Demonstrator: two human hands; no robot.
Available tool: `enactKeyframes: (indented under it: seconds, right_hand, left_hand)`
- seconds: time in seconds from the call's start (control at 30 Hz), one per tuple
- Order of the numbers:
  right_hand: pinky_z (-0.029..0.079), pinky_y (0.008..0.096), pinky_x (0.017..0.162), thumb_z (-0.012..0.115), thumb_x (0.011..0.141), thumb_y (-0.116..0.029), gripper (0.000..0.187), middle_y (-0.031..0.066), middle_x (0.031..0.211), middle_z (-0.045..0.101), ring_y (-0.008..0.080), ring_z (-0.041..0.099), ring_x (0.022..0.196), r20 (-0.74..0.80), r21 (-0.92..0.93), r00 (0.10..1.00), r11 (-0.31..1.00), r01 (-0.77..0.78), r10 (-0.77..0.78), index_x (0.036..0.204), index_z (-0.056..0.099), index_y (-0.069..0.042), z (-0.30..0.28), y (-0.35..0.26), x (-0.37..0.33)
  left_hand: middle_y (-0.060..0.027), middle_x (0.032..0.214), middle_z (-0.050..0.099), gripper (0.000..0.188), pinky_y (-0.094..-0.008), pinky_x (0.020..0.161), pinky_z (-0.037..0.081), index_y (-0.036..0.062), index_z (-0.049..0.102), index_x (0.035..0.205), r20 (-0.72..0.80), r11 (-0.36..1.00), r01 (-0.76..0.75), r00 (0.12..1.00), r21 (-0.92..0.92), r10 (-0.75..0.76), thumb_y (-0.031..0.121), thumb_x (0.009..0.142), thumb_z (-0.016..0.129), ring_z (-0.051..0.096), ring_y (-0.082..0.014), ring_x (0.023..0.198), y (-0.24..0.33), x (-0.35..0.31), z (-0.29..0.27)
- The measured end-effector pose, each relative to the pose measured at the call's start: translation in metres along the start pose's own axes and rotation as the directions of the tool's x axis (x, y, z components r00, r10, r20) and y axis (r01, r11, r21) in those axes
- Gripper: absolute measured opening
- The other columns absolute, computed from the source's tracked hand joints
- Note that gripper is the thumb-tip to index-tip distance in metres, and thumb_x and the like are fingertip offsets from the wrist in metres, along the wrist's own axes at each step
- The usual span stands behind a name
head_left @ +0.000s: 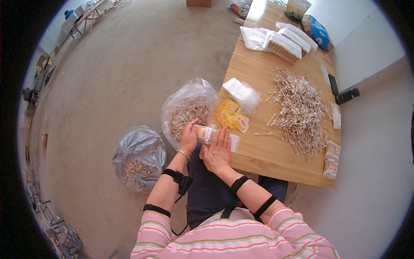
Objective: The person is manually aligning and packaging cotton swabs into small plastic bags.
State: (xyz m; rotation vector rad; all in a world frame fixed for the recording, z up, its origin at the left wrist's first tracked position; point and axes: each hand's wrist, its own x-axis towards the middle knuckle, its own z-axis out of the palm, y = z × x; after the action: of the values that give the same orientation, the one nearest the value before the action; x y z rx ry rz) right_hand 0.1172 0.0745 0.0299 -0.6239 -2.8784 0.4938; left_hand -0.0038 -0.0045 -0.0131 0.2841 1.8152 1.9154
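Swabs (211,137) in flat plastic packet (203,133)

The count records two hands (217,150) with one swab pack (204,134) between them, one wooden table (258,162) and one heap of swabs (299,112). Two plastic bags (192,90) stand left, one dark cylinder (347,96) lies right. Yellow cards (228,113) overlap, number indeterminable.

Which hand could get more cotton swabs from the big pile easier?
Probably the right hand: it's nearer the swab pile and its fingers lie straight, while the left hand has its grip on the swab pack.
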Motion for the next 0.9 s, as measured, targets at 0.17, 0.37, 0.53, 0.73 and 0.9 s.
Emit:
enactKeyframes:
  seconds: [0.17, 0.37, 0.53, 0.73, 0.9]
  right_hand:
    - [0.004, 0.0484, 0.113, 0.053, 0.085, -0.038, 0.083, 0.0295, 0.148, 0.006, 0.0421, 0.003, 0.139, -0.007, 0.05, 1.0, 0.999, 0.003, -0.003, 0.139, 0.013, 0.012, 0.002, -0.003, 0.002]
    - [0.013, 0.046, 0.112, 0.047, 0.087, -0.022, 0.063, 0.028, 0.144, 0.021, 0.0415, 0.016, 0.136, -0.202, 0.477, 0.979, 0.873, 0.1, -0.002, 0.136, 0.022, 0.009, -0.006, 0.021, 0.018]
    - [0.02, 0.0407, 0.11, 0.042, 0.086, -0.012, 0.047, 0.0238, 0.136, 0.035, 0.0363, 0.029, 0.131, -0.216, 0.754, 0.969, 0.651, 0.087, 0.122, 0.128, 0.036, 0.006, -0.006, 0.017, 0.031]
    - [0.02, 0.0366, 0.11, 0.038, 0.089, -0.011, 0.043, 0.0196, 0.137, 0.037, 0.0303, 0.031, 0.132, -0.208, 0.826, 0.961, 0.559, 0.074, 0.18, 0.128, 0.038, 0.007, 0.0, 0.011, 0.033]
    - [0.019, 0.0405, 0.11, 0.041, 0.09, -0.017, 0.04, 0.0219, 0.138, 0.036, 0.0346, 0.029, 0.132, -0.234, 0.852, 0.957, 0.511, 0.115, 0.174, 0.125, 0.041, 0.004, 0.012, 0.003, 0.04]
  left_hand:
    - [-0.0106, 0.117, 0.058, 0.031, -0.0273, 0.091, 0.044, -0.002, 0.05, 0.122, -0.025, 1.0, 0.002, 1.0, 0.011, -0.002, 0.013, 0.098, 0.039, 0.056, -0.0158, 0.105, 0.001, 0.001, -0.001]
    - [-0.012, 0.125, 0.054, 0.037, -0.0307, 0.098, 0.041, 0.0009, 0.046, 0.129, -0.004, 0.977, 0.115, 0.993, -0.179, -0.118, 0.023, 0.1, 0.038, 0.052, -0.02, 0.115, 0.015, 0.006, -0.006]
    - [-0.0141, 0.133, 0.048, 0.044, -0.0326, 0.105, 0.033, 0.0001, 0.042, 0.133, 0.139, 0.99, 0.093, 0.987, -0.105, -0.078, 0.028, 0.101, 0.034, 0.043, -0.0224, 0.125, 0.01, 0.007, -0.007]
    - [-0.0143, 0.135, 0.047, 0.044, -0.0323, 0.106, 0.033, -0.0006, 0.041, 0.134, 0.15, 0.986, 0.101, 0.985, -0.131, -0.081, 0.027, 0.101, 0.033, 0.043, -0.022, 0.126, 0.0, 0.008, -0.011]
    - [-0.0151, 0.132, 0.049, 0.046, -0.0305, 0.104, 0.034, -0.002, 0.043, 0.131, 0.163, 0.977, 0.098, 0.984, -0.191, -0.067, 0.031, 0.1, 0.035, 0.045, -0.0215, 0.123, 0.001, 0.008, -0.008]
